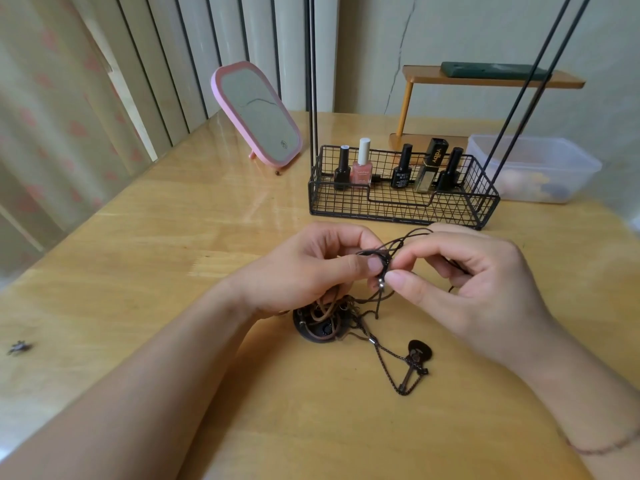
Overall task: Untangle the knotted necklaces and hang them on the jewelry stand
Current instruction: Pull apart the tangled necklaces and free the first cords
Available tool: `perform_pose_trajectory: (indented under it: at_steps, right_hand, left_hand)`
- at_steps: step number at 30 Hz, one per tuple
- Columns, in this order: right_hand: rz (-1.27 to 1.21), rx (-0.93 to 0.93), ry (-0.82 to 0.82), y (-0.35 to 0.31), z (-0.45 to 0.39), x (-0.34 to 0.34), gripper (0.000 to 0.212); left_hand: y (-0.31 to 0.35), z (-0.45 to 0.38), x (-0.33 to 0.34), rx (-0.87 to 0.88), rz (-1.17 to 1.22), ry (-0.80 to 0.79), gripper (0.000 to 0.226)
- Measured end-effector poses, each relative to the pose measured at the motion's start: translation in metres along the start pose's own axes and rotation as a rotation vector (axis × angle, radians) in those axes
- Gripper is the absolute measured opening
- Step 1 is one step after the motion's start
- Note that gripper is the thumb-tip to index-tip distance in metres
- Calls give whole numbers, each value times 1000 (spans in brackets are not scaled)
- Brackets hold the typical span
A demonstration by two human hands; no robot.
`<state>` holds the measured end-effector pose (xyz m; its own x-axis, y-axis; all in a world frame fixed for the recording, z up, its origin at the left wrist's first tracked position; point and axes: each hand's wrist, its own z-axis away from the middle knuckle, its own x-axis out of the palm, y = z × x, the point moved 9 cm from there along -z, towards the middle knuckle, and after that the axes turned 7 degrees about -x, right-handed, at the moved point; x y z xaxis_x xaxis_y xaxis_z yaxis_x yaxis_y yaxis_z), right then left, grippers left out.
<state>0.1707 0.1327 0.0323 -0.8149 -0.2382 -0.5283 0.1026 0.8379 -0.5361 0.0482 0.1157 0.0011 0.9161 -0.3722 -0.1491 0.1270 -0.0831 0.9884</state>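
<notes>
I see my left hand (311, 268) and right hand (474, 282) raised just over the desk (173, 237), fingers of both curled and pinching the knot of dark cords (384, 258) between them, thumb tips nearly touching. Below the left fingers the rest of the tangled necklaces (325, 320) lies piled on the desk, with a guitar-shaped pendant (417, 358) on its chain trailing under the right fingers. Beyond the fingers stands the wire jewelry stand (398, 202), its basket holding nail polish bottles (362, 168).
</notes>
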Motion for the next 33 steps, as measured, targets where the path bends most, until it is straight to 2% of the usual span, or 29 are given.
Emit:
perform_pose_trajectory:
  at_steps: [5, 9, 11, 14, 17, 20, 22, 26, 29, 33]
  right_hand:
    - [-11, 11, 28, -2, 0, -1, 2]
    - [-68, 71, 34, 1, 0, 1, 4]
    - [-101, 107, 16, 5, 1, 3, 8]
    - [-78, 65, -54, 1, 1, 9, 7]
    - [-217, 33, -45, -2, 1, 6, 14]
    - [-325, 53, 35, 2, -1, -4, 11]
    - [-285, 76, 92, 6, -1, -10, 11]
    - [39, 91, 109, 9, -1, -25, 5]
    - [169, 94, 57, 6, -4, -29, 16]
    - [179, 113, -60, 10, -3, -19, 30]
  left_hand:
    - [-2, -2, -1, 0, 0, 9, 9]
    - [-2, -1, 0, 6, -37, 5, 12]
    - [-3, -1, 2, 6, -71, 3, 13]
    - [-4, -2, 4, -6, -81, -9, 14]
    - [-2, 0, 2, 1, -43, -7, 7]
    - [1, 1, -1, 22, 13, -13, 6]
    - [2, 1, -1, 26, 18, -12, 6]
    - [-3, 1, -8, -5, -10, 43, 20]
    - [-3, 0, -12, -17, 14, 98, 16]
    - [-3, 1, -11, -26, 50, 102, 15]
